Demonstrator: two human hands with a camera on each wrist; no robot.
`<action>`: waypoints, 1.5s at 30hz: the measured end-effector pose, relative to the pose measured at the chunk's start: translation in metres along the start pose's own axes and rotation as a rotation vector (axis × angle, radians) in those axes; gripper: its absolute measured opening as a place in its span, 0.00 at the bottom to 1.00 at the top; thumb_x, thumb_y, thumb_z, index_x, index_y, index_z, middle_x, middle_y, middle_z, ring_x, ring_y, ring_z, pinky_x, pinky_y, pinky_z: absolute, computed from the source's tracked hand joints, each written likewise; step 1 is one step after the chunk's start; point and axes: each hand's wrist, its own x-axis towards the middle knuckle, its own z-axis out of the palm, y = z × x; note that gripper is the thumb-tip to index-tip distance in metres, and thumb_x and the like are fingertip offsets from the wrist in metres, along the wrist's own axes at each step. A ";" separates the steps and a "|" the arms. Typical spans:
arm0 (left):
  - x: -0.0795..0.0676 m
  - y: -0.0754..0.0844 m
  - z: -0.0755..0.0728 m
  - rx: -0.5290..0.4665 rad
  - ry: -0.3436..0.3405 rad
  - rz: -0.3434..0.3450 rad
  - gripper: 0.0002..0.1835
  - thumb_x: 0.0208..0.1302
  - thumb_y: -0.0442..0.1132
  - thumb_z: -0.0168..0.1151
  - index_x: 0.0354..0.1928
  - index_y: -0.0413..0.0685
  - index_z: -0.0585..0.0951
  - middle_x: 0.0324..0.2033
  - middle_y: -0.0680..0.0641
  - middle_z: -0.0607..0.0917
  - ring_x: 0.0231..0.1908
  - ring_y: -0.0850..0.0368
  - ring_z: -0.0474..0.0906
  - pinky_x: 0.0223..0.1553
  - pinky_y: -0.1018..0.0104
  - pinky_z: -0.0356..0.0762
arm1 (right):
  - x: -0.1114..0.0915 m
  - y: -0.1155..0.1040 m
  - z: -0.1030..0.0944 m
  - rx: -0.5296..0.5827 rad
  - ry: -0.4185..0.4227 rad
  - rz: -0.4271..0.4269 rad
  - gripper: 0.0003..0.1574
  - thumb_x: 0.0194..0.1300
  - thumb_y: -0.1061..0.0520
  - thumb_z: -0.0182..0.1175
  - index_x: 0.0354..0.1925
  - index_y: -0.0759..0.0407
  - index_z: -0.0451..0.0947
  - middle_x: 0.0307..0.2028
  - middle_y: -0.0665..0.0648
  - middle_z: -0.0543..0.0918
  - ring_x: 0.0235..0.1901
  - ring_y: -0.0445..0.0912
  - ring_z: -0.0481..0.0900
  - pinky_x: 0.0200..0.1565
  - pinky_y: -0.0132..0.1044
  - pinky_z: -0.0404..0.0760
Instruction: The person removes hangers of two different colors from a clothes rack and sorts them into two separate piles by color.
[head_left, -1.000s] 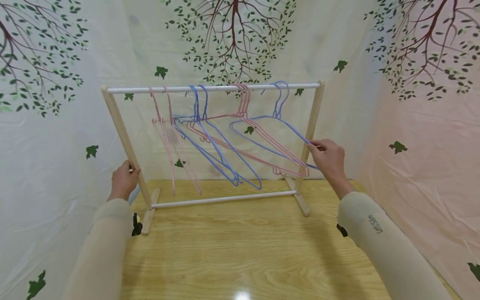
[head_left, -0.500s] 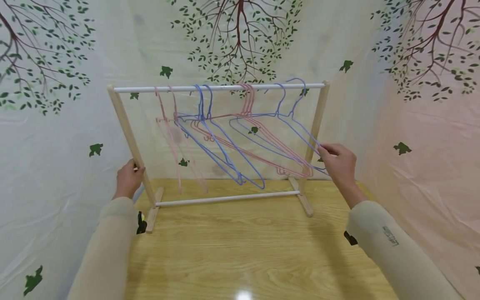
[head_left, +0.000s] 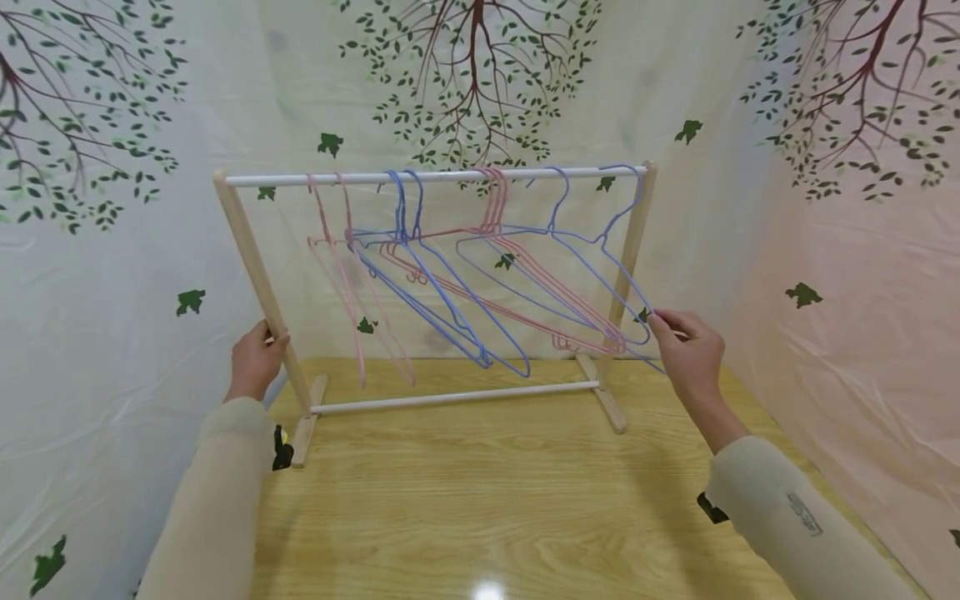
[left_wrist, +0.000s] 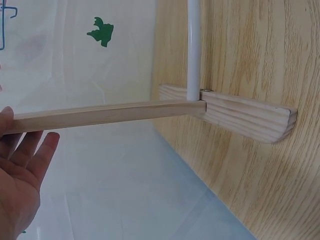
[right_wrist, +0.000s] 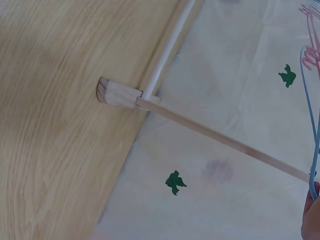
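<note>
In the head view, my left hand (head_left: 257,360) grips the left wooden post (head_left: 253,257) of a small clothes rack. The left wrist view shows the thumb on one side of that post and the fingers under it. My right hand (head_left: 692,354) pinches the sloping arm of a blue hanger (head_left: 630,277) at the rail's right end. Its hook lies by the top of the right post (head_left: 636,225), beside the white top rail (head_left: 450,177). Another blue hanger (head_left: 553,218) hangs just left of it. In the right wrist view only part of the hand (right_wrist: 311,215) shows.
Left of these hang several pink hangers (head_left: 493,208), then blue ones (head_left: 417,218), then two pink ones (head_left: 348,218). The rack's wooden feet (head_left: 611,408) stand on a wood-grain table (head_left: 480,492). Behind hangs a pale curtain (head_left: 285,108) with printed trees.
My right hand has moved right and slightly down with the blue hanger, parting it from the other blue one and bringing its hook toward the right post. My left hand stays on the left post.
</note>
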 end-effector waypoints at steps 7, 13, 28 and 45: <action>0.003 -0.008 0.002 -0.076 -0.001 -0.026 0.24 0.78 0.37 0.48 0.71 0.34 0.66 0.66 0.30 0.70 0.60 0.35 0.73 0.55 0.47 0.77 | -0.015 -0.011 -0.013 0.064 0.005 0.002 0.12 0.63 0.65 0.67 0.42 0.75 0.84 0.30 0.37 0.83 0.32 0.31 0.80 0.36 0.18 0.78; 0.000 -0.011 0.005 -0.091 0.006 -0.017 0.25 0.79 0.41 0.46 0.72 0.37 0.65 0.67 0.34 0.69 0.60 0.37 0.73 0.56 0.52 0.77 | -0.027 -0.013 -0.026 0.104 0.002 -0.015 0.12 0.63 0.67 0.65 0.42 0.78 0.83 0.29 0.39 0.84 0.31 0.31 0.80 0.35 0.18 0.78; -0.006 -0.009 0.006 -0.087 -0.018 -0.040 0.27 0.80 0.44 0.40 0.74 0.39 0.62 0.69 0.33 0.65 0.64 0.34 0.67 0.63 0.41 0.67 | -0.050 0.029 -0.048 0.135 0.096 0.042 0.12 0.62 0.67 0.68 0.42 0.76 0.85 0.31 0.40 0.85 0.30 0.32 0.82 0.31 0.19 0.78; -0.005 -0.007 0.006 -0.086 -0.016 -0.055 0.26 0.80 0.44 0.40 0.73 0.39 0.63 0.68 0.33 0.67 0.65 0.35 0.66 0.65 0.41 0.64 | -0.060 0.027 -0.079 0.567 0.245 -0.016 0.08 0.58 0.77 0.65 0.37 0.84 0.81 0.26 0.54 0.86 0.25 0.41 0.85 0.34 0.25 0.83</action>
